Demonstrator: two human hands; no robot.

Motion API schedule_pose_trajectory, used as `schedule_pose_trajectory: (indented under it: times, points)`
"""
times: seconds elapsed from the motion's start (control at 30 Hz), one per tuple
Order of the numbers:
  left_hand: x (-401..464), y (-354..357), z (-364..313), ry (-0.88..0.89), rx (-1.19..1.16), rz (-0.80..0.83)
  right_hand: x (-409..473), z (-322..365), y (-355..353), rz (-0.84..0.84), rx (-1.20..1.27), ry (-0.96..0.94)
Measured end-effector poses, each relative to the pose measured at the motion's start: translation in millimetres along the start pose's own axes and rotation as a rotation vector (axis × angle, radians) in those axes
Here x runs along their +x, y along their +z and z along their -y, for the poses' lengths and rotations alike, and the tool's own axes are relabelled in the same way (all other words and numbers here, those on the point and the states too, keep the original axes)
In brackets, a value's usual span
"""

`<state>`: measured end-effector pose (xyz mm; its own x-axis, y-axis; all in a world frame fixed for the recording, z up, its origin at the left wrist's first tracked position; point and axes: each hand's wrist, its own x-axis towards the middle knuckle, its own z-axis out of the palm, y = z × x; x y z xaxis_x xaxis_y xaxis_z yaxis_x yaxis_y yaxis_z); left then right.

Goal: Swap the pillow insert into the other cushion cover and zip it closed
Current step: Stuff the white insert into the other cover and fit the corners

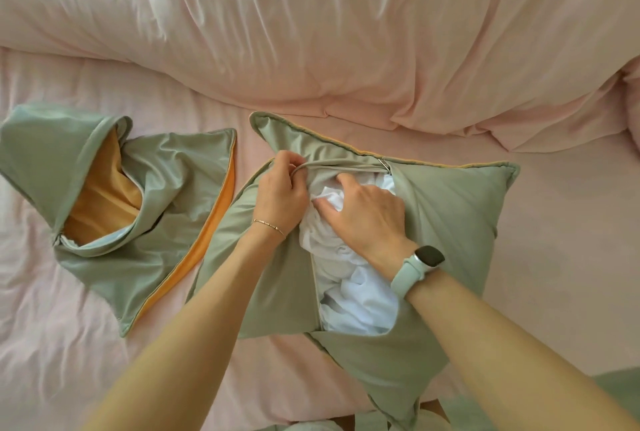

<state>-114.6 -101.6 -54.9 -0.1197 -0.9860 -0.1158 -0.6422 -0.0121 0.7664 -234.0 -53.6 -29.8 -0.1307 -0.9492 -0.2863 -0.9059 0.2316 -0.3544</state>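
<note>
A sage-green cushion cover (pixel 450 209) lies in the middle of the bed with its zip opening gaping wide. The white pillow insert (pixel 356 302) bulges out of that opening. My left hand (pixel 280 184) pinches the upper edge of the opening and pulls it taut. My right hand (pixel 367 219) presses flat on the crumpled white insert inside the opening, fingers spread. A metal zip slider (pixel 383 164) sits at the far end of the opening. To the left lies an empty green cover (pixel 166 209) with an orange lining showing.
A bulky pale pink duvet (pixel 311 32) is heaped across the far side of the bed. The pink bed sheet (pixel 69 344) lies flat around both covers. Green fabric (pixel 616 392) shows at the bottom right corner.
</note>
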Motion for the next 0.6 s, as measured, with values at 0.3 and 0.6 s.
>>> schedule_pose_trajectory:
  times: [0.3, 0.6]
  points:
    - [2, -4, -3, -0.126, -0.154, 0.007, 1, 0, 4, 0.084, 0.054, -0.056]
    - [8, -4, -1, -0.220, -0.104, 0.008, -20, -26, -9, 0.120, 0.483, -0.118]
